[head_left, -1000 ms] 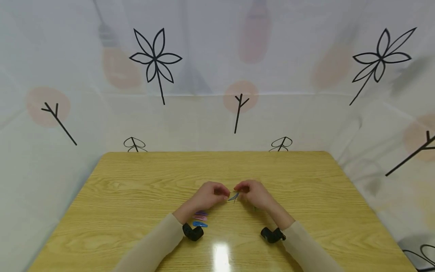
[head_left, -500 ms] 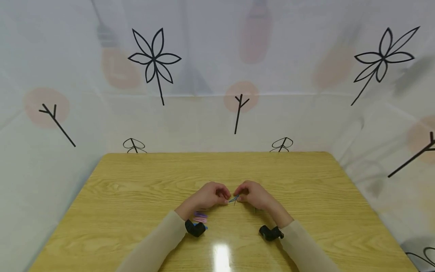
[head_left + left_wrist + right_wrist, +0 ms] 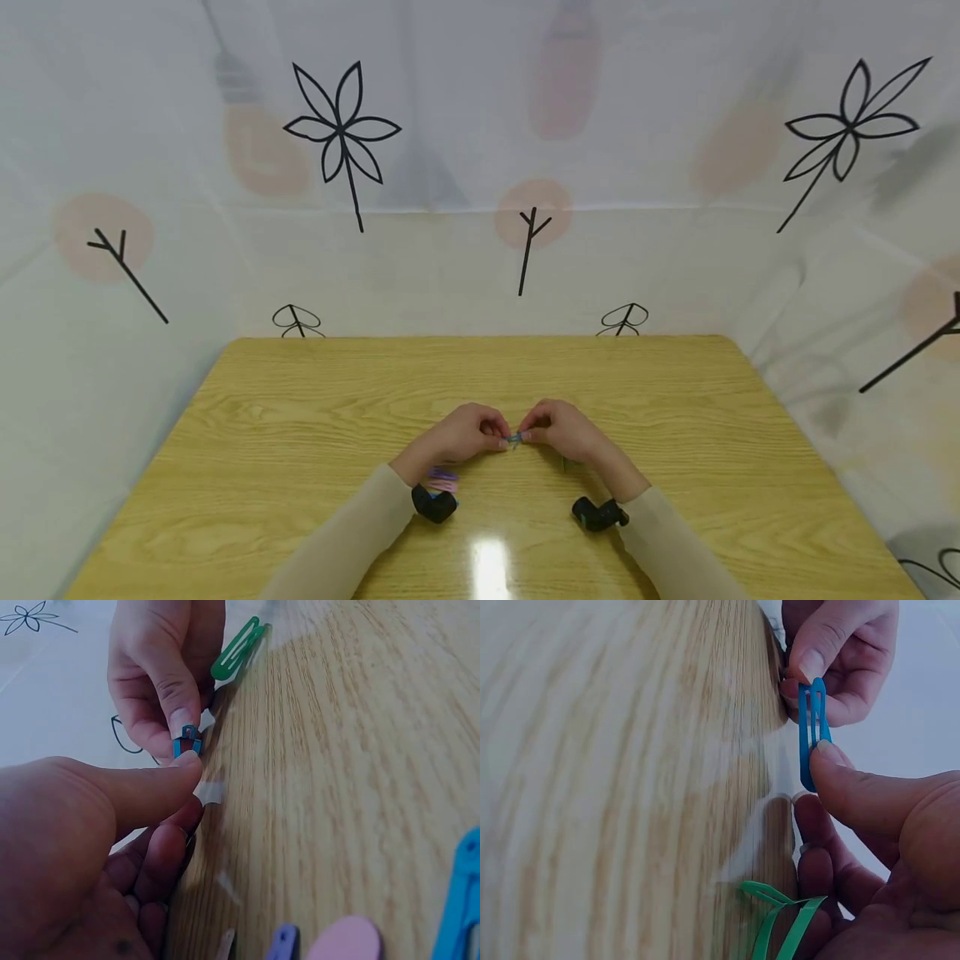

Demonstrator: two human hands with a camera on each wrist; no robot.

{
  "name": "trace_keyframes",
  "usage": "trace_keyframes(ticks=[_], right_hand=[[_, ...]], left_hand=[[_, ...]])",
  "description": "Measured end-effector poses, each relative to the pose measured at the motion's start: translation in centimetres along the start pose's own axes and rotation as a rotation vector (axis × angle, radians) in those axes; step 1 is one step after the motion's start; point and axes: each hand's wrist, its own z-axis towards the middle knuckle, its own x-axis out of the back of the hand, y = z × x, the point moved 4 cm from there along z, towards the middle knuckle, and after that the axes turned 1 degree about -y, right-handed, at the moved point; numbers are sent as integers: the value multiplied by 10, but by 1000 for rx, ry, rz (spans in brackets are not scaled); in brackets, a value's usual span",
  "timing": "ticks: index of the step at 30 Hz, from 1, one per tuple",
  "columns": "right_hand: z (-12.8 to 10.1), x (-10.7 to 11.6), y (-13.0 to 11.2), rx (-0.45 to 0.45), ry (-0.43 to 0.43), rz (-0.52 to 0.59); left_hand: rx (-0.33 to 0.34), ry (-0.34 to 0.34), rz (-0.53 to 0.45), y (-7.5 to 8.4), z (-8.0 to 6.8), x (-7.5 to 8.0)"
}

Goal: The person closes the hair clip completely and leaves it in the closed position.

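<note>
Blue is showing between the two hands: we are looking at a snap hair clip (image 3: 805, 739), held up off the wooden table (image 3: 300, 400) near its middle. Our left hand (image 3: 467, 432) is pinching one end of it, thumb and finger closed narrow, while our right hand (image 3: 564, 431) is gripping the other end the same way. The thumbs are covering both ends, so we are seeing mainly the slotted middle; the other right fingers are curling loosely below.

Under the right wrist a green hair clip (image 3: 235, 651) is lying with its tongue sprung away from its frame; from the head view, that hand and forearm are hiding most of it. Beside the left wrist a purple hair clip (image 3: 443, 474) and a pink hair clip (image 3: 442, 485) are lying in a row with a second blue clip (image 3: 459, 900), which the black left wrist camera (image 3: 435, 506) is largely blocking from above. A matching right wrist camera (image 3: 598, 514) is sitting at the other cuff. Behind the table, a white cloth (image 3: 420, 275) printed with black line flowers is hanging.
</note>
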Motion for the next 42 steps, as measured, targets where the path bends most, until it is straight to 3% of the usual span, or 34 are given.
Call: trace_keyframes(ticks=[11, 20, 27, 32, 42], right_hand=[[0, -1, -4, -1, -11, 55], [-4, 1, -7, -31, 5, 77], [-4, 5, -8, -59, 19, 80], [-3, 6, -11, -32, 15, 82], [-6, 3, -16, 10, 81, 89]], left_hand=[[-17, -24, -98, 3, -3, -1], [-58, 109, 26, 7, -7, 0], [-93, 224, 46, 10, -10, 5], [-67, 294, 54, 13, -13, 9], [-30, 371, -6, 18, -19, 12]])
